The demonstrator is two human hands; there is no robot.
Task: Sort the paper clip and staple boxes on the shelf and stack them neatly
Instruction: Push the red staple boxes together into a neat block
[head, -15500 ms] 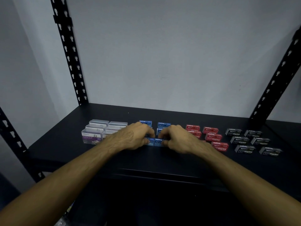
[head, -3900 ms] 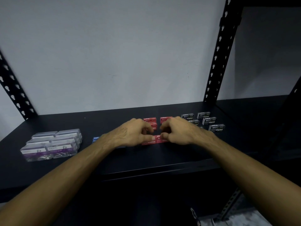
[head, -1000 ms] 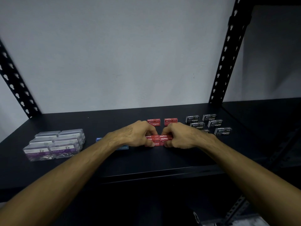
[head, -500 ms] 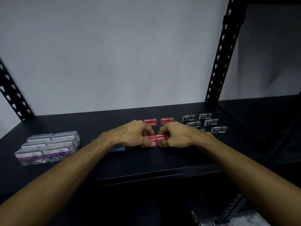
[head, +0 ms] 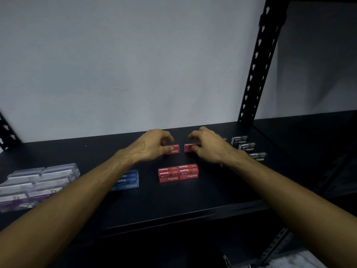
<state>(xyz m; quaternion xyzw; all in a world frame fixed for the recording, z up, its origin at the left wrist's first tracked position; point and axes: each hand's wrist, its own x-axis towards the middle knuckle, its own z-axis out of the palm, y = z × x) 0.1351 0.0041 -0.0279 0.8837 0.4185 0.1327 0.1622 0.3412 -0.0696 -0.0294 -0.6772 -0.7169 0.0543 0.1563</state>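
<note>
On the black shelf (head: 193, 200) a tidy stack of red staple boxes (head: 178, 173) stands in the middle, free of my hands. Behind it lie two single red boxes. My left hand (head: 152, 147) pinches the left rear red box (head: 174, 149) between thumb and fingers. The right rear red box (head: 189, 147) is pinched the same way by my right hand (head: 209, 147). A stack of blue staple boxes (head: 128, 179) sits partly behind my left forearm. Clear paper clip boxes (head: 38, 180) are grouped at the far left. Black staple boxes (head: 248, 147) lie spread at the right.
A black slotted upright (head: 257, 70) rises at the back right, and another upright (head: 5, 130) shows at the left edge. A pale wall closes the back. The shelf's front edge (head: 173, 219) runs below my forearms.
Both hands have left the stacked red boxes in the middle and reached back to the two single red boxes behind them. The view has shifted slightly.
</note>
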